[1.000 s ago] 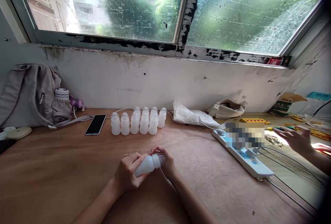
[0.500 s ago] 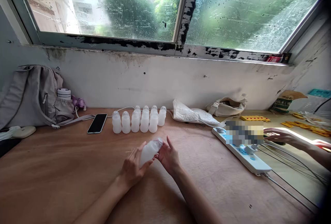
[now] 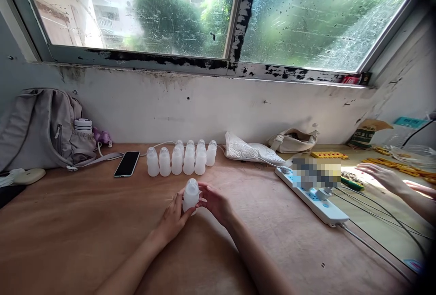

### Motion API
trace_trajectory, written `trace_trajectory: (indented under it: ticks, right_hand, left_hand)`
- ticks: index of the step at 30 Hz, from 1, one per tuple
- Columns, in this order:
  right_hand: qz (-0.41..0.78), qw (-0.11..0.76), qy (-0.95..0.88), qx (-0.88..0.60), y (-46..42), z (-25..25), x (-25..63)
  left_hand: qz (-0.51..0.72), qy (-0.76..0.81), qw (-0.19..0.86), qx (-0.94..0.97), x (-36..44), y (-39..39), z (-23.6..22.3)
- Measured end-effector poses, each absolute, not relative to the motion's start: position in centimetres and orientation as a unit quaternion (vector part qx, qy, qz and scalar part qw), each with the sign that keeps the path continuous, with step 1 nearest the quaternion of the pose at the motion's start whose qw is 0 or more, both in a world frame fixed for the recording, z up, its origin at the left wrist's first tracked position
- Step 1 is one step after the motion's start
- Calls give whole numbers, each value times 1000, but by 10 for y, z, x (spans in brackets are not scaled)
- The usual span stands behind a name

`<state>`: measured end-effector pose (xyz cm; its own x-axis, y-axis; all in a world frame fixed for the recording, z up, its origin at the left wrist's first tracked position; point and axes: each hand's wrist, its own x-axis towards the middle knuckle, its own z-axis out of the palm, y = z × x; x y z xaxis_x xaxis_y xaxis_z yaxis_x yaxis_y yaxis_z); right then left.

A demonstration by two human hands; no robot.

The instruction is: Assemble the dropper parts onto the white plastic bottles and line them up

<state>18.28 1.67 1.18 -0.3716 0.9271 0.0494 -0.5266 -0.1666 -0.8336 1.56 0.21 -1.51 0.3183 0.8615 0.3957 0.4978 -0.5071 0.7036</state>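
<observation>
A frosted white plastic bottle (image 3: 191,194) with a clear cap stands nearly upright between my hands, just above or on the brown tabletop (image 3: 102,231). My left hand (image 3: 172,218) wraps its left side, thumb across the front. From the right, my right hand (image 3: 217,204) grips it with its fingertips near the neck and lower side. Behind my hands, several matching capped bottles (image 3: 176,163) stand upright in two close rows. Whether the held bottle's base touches the table is hard to tell.
Left are a phone (image 3: 127,164) and a grey backpack (image 3: 41,127). A white padded pouch (image 3: 250,149) and a beige bag (image 3: 293,140) lie at the back. Right, a power strip (image 3: 313,202) trails cables. Another person's hand (image 3: 384,177) reaches in near a green-handled tool (image 3: 352,184).
The bottle has gone from tilted to nearly upright, moving left and slightly away from me. My right hand has shifted from its cap to its side. The other person's hand has let go of the green-handled tool.
</observation>
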Motion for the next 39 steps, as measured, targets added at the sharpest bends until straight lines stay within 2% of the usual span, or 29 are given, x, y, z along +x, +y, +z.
trace_trajectory:
  ticks: [7,11,16,20,25,28,32,39]
  right_hand:
    - [724,497,-376,-295,24,1,183]
    - [706,527,-349,-320,29,-6,184]
    - [700,540,-326,-335,32,-9,187]
    - [702,540,-311,-345,33,-8,188]
    - [701,531,-306,-364,37,-12,189]
    - [704,518,-311,-373,39,-15,188]
    - [704,509,-317,-381,40,-19,188]
    - [697,516,-322,-379,42,-22,191]
  left_hand:
    - [419,456,180,764,14,6,-16]
    - [466,441,174,747,15,7,14]
    - [399,434,218,778,17,15,50]
    - [401,458,220,762,1,33,92]
    - [451,509,81,729,-41,85,183]
    - [417,575,-34,703,-61,133,210]
    - [280,649,-9,708,-70,188,186]
    - [193,629,72,750,-56,214,120]
